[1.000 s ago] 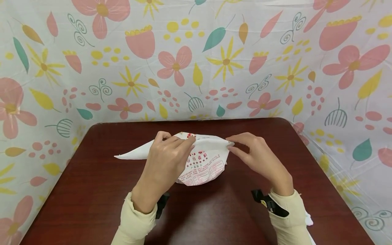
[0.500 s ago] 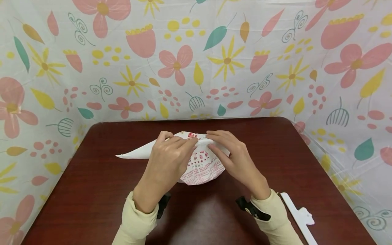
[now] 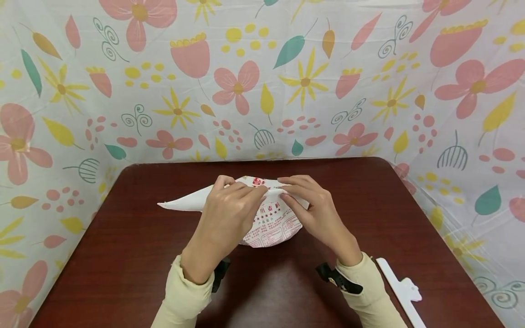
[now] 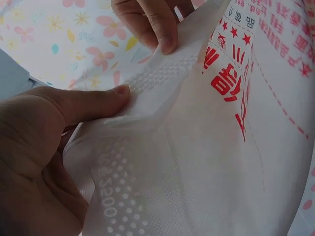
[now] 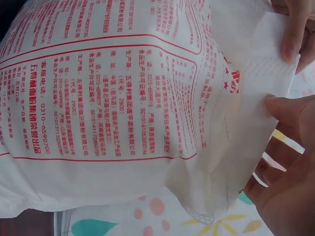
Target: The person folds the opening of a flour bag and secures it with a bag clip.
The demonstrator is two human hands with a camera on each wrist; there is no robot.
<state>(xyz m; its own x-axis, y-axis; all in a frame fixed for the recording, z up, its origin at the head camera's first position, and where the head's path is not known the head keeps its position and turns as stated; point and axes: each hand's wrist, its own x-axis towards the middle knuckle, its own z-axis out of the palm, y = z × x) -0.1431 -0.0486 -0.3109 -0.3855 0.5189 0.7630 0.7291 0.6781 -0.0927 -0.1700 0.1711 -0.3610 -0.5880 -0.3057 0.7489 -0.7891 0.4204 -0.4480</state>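
A white flour bag (image 3: pixel 272 230) with red print stands on the table in the head view, its top edge folded over. My left hand (image 3: pixel 229 205) pinches the fold near its middle; in the left wrist view the thumb (image 4: pixel 103 103) lies on the white plastic. Close beside it, my right hand (image 3: pixel 316 207) holds the same fold between thumb and fingers, also seen in the right wrist view with the thumb (image 5: pixel 290 110) on the flap. To the left of my left hand, a pointed white end of the bag (image 3: pixel 184 200) sticks out.
A long white bag clip (image 3: pixel 404 291) lies on the dark brown table (image 3: pixel 123 255) at the front right, beside my right sleeve. Behind the table hangs a floral cloth (image 3: pixel 262 91).
My right hand has moved left along the fold, from the bag's right corner to near my left hand. The white clip has come into fuller view. My left hand stays nearly in place.
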